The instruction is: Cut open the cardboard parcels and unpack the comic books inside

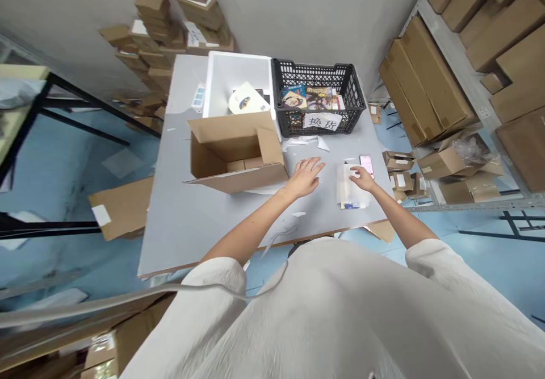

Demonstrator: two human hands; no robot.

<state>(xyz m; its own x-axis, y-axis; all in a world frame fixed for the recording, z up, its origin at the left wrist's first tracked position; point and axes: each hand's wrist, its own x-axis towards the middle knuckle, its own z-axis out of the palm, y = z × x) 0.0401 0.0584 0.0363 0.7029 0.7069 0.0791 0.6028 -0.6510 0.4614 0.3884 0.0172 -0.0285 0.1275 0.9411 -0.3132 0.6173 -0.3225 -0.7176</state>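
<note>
- The left hand point(305, 177) is released, palm down and fingers spread, over the grey surface point(187, 214), near the right end of the open cardboard box point(242, 177); a ring shows on one finger.
- The right hand point(363, 178) is at the upper right part of a translucent white packet point(353, 191), its fingers bent and apart; whether they pinch the packet cannot be told.
- The packet lies flat on the right part of the surface, near the front edge, with a strip of coloured print showing at its lower end.
- A phone point(366, 166) with a lit pinkish screen lies just beyond the right hand, beside the packet.
- The cardboard box stands with its flaps raised, in front of a white foam box point(216, 86) that holds a pale, rounded item point(248, 100) with a small dark and yellow picture.
- Right of the foam box, and right beside it, is a black plastic crate point(352, 98) of illustrated books point(318, 98); a white paper label point(322, 121) with handwritten Chinese characters is on its front.
- Torn white scraps point(322, 144) lie in front of the crate, between it and the left hand.
</note>
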